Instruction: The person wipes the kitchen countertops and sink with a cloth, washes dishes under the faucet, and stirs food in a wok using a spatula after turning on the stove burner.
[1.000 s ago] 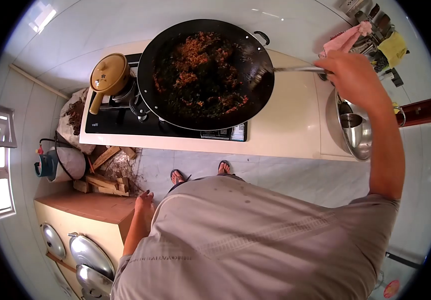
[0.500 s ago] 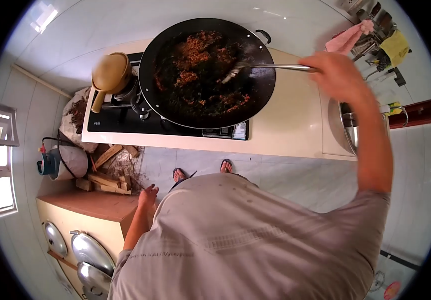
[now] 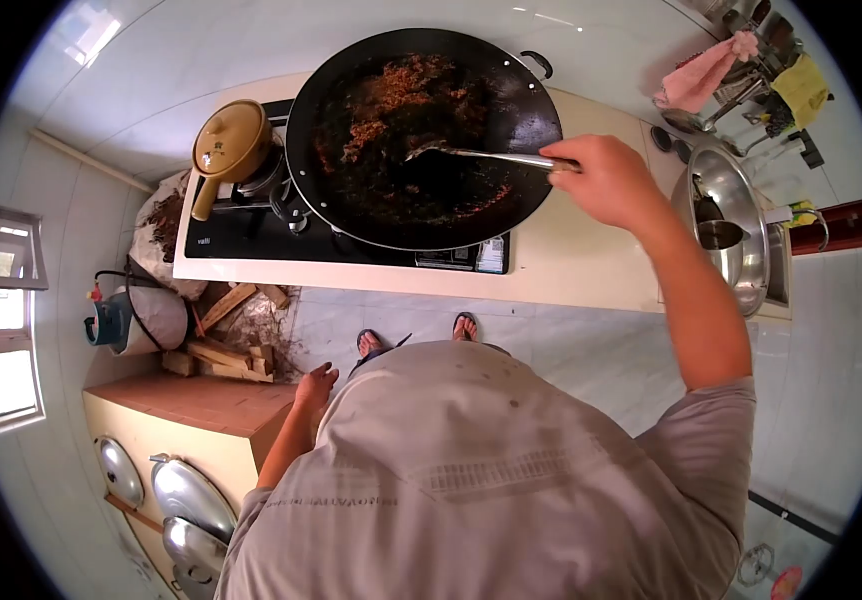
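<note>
My right hand (image 3: 599, 178) is closed round the handle of a long metal spatula (image 3: 496, 157). The head of the spatula rests among dark food with reddish-brown crumbly bits (image 3: 406, 85) in a big black wok (image 3: 536, 110). The wok sits over the black gas stove (image 3: 241, 240). My left hand (image 3: 317, 385) hangs low at my side, away from the stove, its fingers loosely apart with nothing in them.
A lidded tan clay pot (image 3: 231, 143) stands on the left burner. To the right is a metal basin (image 3: 751, 205) at the sink. Utensils and a pink cloth (image 3: 706, 75) hang on the wall. Firewood (image 3: 226, 355) lies on the floor by a brown-topped ledge (image 3: 191, 402).
My right hand has drawn left and lower, and the spatula head has slid left through the food. My left hand still hangs at my side. The view has shifted slightly.
</note>
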{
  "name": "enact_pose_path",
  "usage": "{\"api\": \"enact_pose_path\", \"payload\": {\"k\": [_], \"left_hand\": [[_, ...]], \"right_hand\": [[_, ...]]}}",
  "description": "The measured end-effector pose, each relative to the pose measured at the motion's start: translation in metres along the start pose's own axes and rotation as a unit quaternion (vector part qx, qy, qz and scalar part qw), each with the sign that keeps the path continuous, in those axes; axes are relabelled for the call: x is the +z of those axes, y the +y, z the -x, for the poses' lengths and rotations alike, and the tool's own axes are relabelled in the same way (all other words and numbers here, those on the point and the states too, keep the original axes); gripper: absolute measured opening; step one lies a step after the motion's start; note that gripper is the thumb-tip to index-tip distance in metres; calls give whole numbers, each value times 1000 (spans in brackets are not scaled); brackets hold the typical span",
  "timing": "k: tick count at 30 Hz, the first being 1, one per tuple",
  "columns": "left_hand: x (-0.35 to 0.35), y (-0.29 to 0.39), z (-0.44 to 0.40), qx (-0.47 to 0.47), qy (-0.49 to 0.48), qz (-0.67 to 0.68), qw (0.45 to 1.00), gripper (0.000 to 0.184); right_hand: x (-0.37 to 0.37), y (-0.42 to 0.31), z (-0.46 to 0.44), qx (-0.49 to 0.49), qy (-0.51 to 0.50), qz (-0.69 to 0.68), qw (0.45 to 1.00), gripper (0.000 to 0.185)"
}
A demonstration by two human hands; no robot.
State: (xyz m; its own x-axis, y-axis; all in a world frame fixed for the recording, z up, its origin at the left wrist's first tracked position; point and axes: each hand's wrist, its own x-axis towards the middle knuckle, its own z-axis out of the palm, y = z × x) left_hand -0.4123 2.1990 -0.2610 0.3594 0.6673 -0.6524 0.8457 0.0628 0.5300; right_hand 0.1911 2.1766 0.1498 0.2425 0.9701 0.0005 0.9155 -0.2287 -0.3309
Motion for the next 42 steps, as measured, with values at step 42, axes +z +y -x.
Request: {"api": "enact_pose_path", "payload": {"k": [42], "left_hand": [[-15, -5, 15, -98, 50, 80, 991, 60]], "right_hand": [[-58, -21, 84, 95, -63, -161, 980, 35]]}}
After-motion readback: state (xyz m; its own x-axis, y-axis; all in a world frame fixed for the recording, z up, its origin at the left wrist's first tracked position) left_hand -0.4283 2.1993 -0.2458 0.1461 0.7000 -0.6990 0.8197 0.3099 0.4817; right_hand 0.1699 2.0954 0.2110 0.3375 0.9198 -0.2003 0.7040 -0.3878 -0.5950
